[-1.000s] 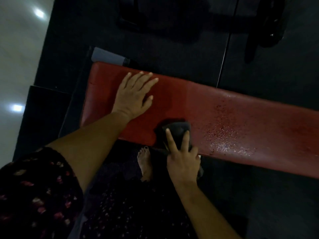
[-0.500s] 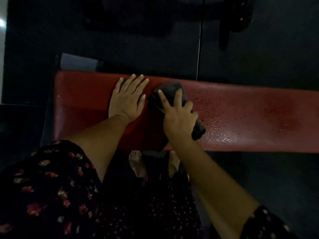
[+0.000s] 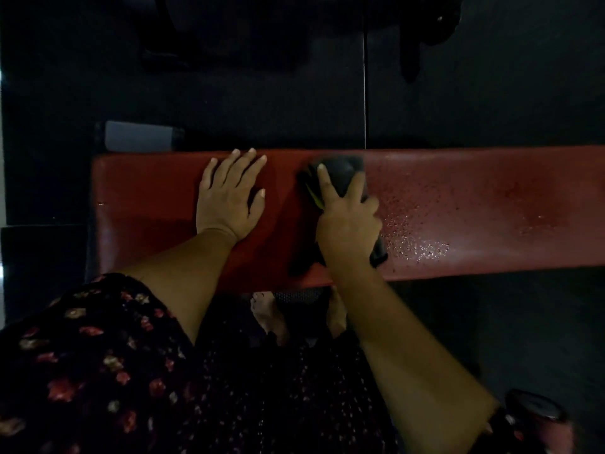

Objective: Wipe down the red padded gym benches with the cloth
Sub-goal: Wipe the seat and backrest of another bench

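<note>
Dim lighting throughout. Black floor [image 3: 491, 93] all around, with a straight seam running away from the far edge of the bench. Red padded bench [image 3: 491, 204] lying crosswise, left end in view, right end cut by the frame edge. Padded surface beaded with droplets to the right of the cloth, thickest near the front edge; dry-looking and darker on the left portion. Grey end piece [image 3: 137, 136] just beyond the far left corner of the bench, probably part of the frame; too dark to confirm. Floral-patterned dark garment [image 3: 98, 371] filling the lower left, bare feet [image 3: 268, 316] visible beneath the front edge of the bench.

Hands apart, both on the surface. Left hand [image 3: 229, 194] flat, palm down, fingers straight and slightly spread, resting on the dry left portion, fingertips near the far edge. Right hand [image 3: 347, 217] pressing down on the dark cloth [image 3: 340, 172], forefinger and another finger extended over it, remaining fingers curled into the fabric. Cloth bunched under the right hand, reaching the far edge of the bench, a yellow-green fold showing beside the forefinger and a corner showing below the wrist.
</note>
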{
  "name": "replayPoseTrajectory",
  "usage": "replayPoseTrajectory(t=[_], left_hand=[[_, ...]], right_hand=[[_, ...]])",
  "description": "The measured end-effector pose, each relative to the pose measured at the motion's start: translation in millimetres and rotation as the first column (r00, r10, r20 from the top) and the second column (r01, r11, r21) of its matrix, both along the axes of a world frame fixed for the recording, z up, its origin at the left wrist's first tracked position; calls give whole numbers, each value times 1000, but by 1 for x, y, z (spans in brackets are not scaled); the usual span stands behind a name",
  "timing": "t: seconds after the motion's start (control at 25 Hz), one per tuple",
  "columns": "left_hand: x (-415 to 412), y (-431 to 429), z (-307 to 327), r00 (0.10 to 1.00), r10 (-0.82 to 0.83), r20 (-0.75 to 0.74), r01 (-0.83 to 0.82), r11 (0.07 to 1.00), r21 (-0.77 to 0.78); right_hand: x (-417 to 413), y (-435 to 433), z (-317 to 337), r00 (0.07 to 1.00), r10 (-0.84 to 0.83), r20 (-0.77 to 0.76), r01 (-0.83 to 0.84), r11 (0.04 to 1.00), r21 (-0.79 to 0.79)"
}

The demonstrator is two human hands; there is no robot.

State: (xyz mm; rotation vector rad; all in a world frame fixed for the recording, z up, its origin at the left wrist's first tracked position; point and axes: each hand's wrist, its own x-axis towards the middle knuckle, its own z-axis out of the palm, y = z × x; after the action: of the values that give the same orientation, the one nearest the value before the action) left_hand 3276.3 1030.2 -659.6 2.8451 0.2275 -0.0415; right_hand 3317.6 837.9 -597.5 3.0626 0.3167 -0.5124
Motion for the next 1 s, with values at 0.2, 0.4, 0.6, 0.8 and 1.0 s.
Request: replayPoseTrajectory(t=[0.2, 0.4, 0.6, 0.8, 1.0], left_hand=[[0, -1, 1, 1000, 11, 18, -11, 1000, -17], [1, -3, -1, 1000, 20, 22, -20, 1000, 8], [1, -4, -3, 999, 28, 42, -29, 999, 24], [1, -6, -3, 997, 33, 64, -36, 999, 36], [1, -7, -4, 996, 26, 84, -30, 998, 50]], right_hand=[[-105, -54, -8, 997, -12, 71, 10, 1000, 28], [-129, -106, -17, 993, 75, 96, -82, 995, 65], [-55, -80, -7, 991, 3, 134, -8, 999, 38], [34, -38, 5, 996, 89, 24, -88, 994, -58], [97, -27, 2, 999, -45, -6, 45, 999, -30]])
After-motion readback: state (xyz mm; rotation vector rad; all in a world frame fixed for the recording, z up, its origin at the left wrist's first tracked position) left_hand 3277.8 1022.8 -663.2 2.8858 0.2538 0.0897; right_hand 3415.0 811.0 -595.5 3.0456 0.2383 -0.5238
